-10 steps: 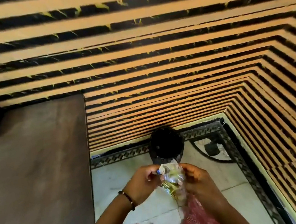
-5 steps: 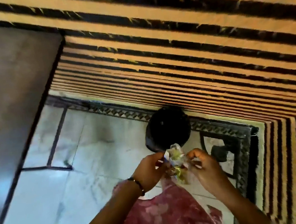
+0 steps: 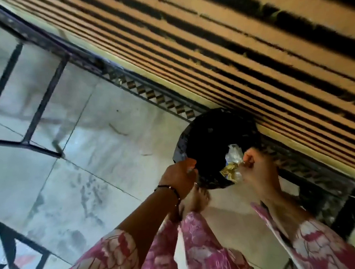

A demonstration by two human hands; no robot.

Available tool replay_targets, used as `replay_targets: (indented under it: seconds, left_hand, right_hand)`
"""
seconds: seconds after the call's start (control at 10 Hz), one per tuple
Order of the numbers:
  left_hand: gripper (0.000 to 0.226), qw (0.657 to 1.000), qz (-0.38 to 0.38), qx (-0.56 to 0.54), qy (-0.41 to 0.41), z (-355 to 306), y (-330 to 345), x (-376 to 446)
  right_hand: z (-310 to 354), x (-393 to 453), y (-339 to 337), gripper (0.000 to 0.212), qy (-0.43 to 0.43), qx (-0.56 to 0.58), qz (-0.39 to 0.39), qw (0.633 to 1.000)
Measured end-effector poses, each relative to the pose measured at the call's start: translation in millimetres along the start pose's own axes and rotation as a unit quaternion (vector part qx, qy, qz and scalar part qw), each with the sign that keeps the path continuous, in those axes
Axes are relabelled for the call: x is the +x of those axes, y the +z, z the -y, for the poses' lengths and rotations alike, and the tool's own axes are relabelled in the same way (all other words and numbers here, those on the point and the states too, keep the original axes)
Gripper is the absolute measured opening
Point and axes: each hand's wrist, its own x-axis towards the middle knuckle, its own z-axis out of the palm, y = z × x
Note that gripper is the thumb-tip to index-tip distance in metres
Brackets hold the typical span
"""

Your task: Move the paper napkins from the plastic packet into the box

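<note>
A crumpled clear plastic packet (image 3: 232, 163) with gold print hangs from my right hand (image 3: 256, 165), over the mouth of a round black bin (image 3: 211, 135) lined with a dark bag. My left hand (image 3: 180, 177), with a thin bracelet at the wrist, pinches the bin's near-left rim. The bin stands on the floor against the striped wall. No napkins and no box are in view.
A striped orange and black wall (image 3: 250, 40) runs along the back right. Pale floor tiles (image 3: 87, 154) with dark border lines spread to the left. My bare foot (image 3: 197, 199) and pink flowered clothing (image 3: 184, 255) fill the bottom of the view.
The view has swung down and closer to the bin. My left hand let go of the packet and took the bin's rim. My right hand now holds the packet alone, above the opening.
</note>
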Motion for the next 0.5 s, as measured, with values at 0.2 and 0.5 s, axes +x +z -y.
replay_targets:
  seconds: [0.2, 0.5]
  left_hand:
    - [0.036, 0.999, -0.022, -0.023, -0.014, 23.0, 19.8, 53.5]
    - [0.038, 0.999, -0.024, -0.027, -0.001, 14.9, -2.1, -3.5]
  right_hand:
    - [-33.0, 75.1, 83.7, 0.032, 0.005, -0.147, 0.063, 0.987]
    - [6.5, -0.8, 58.4, 0.04, 0.034, 0.008, 0.083, 0.996]
